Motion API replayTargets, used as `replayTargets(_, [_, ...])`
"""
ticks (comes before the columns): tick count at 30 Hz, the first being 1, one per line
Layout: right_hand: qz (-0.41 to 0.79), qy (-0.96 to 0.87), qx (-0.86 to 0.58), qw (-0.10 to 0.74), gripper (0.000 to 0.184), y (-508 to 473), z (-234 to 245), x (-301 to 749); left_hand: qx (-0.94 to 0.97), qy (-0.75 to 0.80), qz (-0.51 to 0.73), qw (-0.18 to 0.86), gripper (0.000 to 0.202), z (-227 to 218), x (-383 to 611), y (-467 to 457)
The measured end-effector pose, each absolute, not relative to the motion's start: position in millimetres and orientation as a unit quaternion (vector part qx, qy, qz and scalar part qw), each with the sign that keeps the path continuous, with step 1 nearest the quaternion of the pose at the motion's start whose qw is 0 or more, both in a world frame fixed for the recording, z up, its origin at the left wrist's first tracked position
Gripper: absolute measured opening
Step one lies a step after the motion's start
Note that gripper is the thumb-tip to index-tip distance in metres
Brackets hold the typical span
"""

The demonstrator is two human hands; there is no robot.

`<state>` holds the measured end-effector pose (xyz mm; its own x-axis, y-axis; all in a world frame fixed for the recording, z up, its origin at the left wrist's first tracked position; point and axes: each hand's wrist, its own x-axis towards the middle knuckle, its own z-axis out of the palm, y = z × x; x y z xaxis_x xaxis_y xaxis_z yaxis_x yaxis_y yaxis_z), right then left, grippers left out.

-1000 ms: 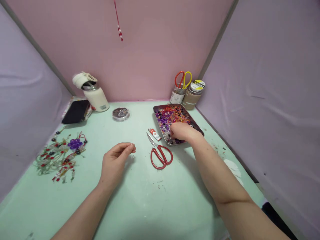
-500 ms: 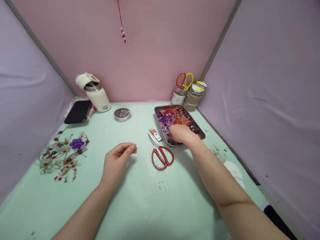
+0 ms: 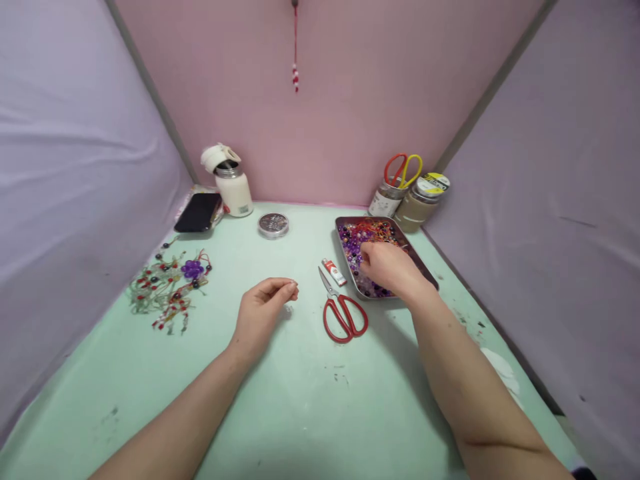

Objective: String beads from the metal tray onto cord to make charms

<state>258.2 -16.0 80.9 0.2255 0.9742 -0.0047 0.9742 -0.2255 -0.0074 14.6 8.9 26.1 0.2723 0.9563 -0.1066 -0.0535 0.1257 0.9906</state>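
My left hand (image 3: 267, 303) is closed in a pinch above the table, left of the scissors. Small clear beads (image 3: 289, 309) hang just under its fingertips; any thread is too fine to make out. My right hand (image 3: 387, 265) reaches over the metal tray (image 3: 434, 283), its fingers curled down among purple, dark and clear beads (image 3: 351, 247). What those fingertips hold is hidden. Between the hands lie red-handled scissors (image 3: 345, 319), blades pointing away from me, beside a small red-and-white tube (image 3: 334, 272).
Beaded strands with a purple bead flower (image 3: 193, 269) lie at left. Behind them are a phone (image 3: 199, 212), a cream bottle (image 3: 235, 193) and a round clear case (image 3: 273, 225). Jars (image 3: 417, 207) stand behind the tray, one holding scissors. A red beaded cord (image 3: 295, 77) hangs on the back wall.
The whole view has swung left, so everything sits further right. My right hand has shifted slightly toward the back of the tray. My left hand keeps its pinch by the scissors.
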Motion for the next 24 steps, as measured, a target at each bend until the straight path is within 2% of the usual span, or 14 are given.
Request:
replayTargets(2, [-0.004, -0.638, -0.763, 0.102, 0.020, -15.9, 82.4, 254.9, 0.512, 0.429, 0.420, 0.614, 0.026, 25.5, 14.5, 9.4])
replayTargets(4, [0.047, -0.645, -0.728, 0.226, 0.016, -14.7, 81.5, 249.9, 0.506, 0.420, 0.427, 0.620, 0.025, 25.5, 14.4, 9.4])
replayTargets(7, [0.247, -0.594, -0.646, 0.411, 0.010, -12.2, 76.7, 239.0, 0.504, 0.411, 0.431, 0.626, 0.023, 26.2, 14.8, 9.1])
replayTargets(10, [0.444, -0.493, -0.546, 0.512, 0.017, -10.0, 69.6, 226.6, 0.506, 0.406, 0.429, 0.629, 0.023, 26.5, 15.6, 9.3])
replayTargets(15, [0.560, -0.414, -0.487, 0.527, 0.021, -8.5, 60.4, 211.9, 0.509, 0.408, 0.426, 0.627, 0.024, 27.9, 15.6, 9.5])
replayTargets(24, [0.587, -0.410, -0.471, 0.515, 0.017, -10.1, 57.7, 201.5, 0.520, 0.429, 0.406, 0.617, 0.025, 36.1, 14.3, 6.8])
